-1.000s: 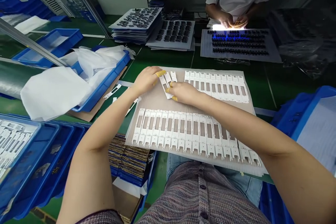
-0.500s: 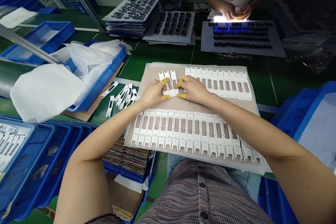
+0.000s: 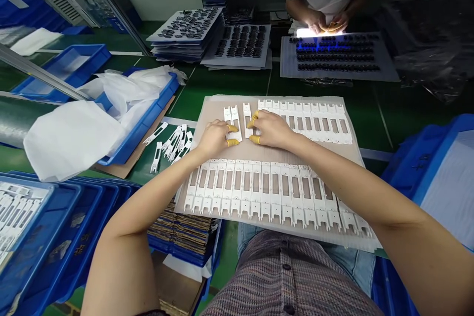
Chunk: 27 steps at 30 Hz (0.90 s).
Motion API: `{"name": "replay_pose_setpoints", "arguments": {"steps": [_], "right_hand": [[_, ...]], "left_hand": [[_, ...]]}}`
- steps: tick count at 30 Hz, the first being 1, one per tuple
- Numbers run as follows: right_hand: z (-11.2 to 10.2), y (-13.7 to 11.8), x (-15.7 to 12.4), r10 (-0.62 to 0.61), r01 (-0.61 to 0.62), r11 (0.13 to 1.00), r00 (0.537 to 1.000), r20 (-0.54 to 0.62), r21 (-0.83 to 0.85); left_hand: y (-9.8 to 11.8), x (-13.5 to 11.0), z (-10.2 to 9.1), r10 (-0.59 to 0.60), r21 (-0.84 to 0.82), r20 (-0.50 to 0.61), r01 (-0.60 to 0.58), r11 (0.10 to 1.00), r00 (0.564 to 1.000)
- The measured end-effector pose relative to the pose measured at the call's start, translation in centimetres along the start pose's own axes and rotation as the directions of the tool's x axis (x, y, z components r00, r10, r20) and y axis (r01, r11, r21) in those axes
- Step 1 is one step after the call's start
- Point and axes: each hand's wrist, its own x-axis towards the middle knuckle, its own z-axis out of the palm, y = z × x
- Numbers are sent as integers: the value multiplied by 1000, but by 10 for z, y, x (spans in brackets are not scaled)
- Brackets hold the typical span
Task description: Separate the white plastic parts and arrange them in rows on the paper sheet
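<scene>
My left hand (image 3: 215,138), with yellow finger cots, has its thumb and finger closed at two white plastic frames (image 3: 235,119) lying side by side. One more white plastic frame (image 3: 247,117) stands apart to their right, at the fingertips of my right hand (image 3: 272,129), which also wears yellow cots. Beyond that hand runs an upper row of white frames (image 3: 322,123). A longer lower row (image 3: 265,185) lies nearer my body. Both rows rest on a pale board (image 3: 218,150). My right hand and forearm hide parts of the rows.
Loose white frames (image 3: 174,143) lie left of the board. Behind them is a blue tray (image 3: 148,118) with white sheets. Stacked blue bins (image 3: 89,217) stand at the lower left, others (image 3: 418,158) at the right. Across the table a person (image 3: 333,0) handles parts under a bright lamp.
The single frame at my right fingertips has come away from the two at my left hand, leaving a gap. Those two now lie closer together. The camera view has shifted slightly.
</scene>
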Motion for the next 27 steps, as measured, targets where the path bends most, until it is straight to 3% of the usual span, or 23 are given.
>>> {"name": "replay_pose_setpoints", "arguments": {"steps": [7, 18, 22, 27], "right_hand": [[1, 4, 2, 99, -99, 995, 995, -4, -20], [-1, -6, -7, 161, -162, 987, 987, -24, -10], [-10, -6, -25, 171, -170, 985, 985, -29, 29], [-22, 2, -74, 209, -200, 960, 978, -25, 197]], "left_hand": [[-12, 13, -10, 62, 14, -50, -62, 998, 997], [-1, 43, -3, 112, 40, 32, -113, 993, 993], [-3, 45, -2, 128, 24, 42, -129, 991, 991], [-7, 45, -3, 166, -52, 59, -163, 985, 984]]}}
